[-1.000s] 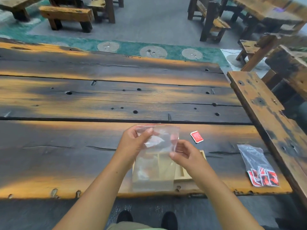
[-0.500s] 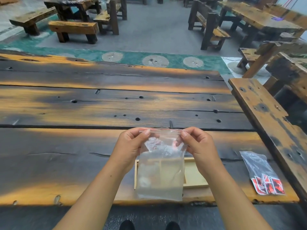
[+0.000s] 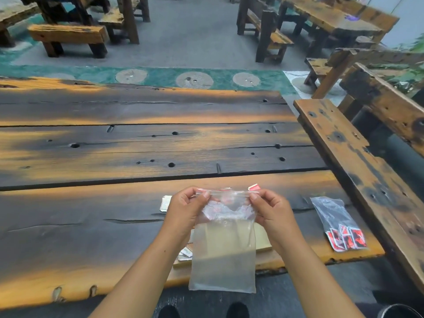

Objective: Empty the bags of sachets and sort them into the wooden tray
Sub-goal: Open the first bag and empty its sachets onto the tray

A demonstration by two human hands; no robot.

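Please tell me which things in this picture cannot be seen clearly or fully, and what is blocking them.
Head view only:
- Wooden tray: mostly hidden behind the held clear bag and both hands; its compartments cannot be counted.
- Red sachet: only a corner shows above the bag's top edge.
- Pale sachets beside the left hand: partly covered by it; print too small.
- Second bag to the right of the right hand: sachet count unclear, they overlap.

The bench (image 3: 114,226) is showing rough, scorched, matt wood. The held bag (image 3: 223,253) is looking like clear, glossy plastic. Near the right edge, a second bag (image 3: 330,214) is showing crinkled, shiny film.
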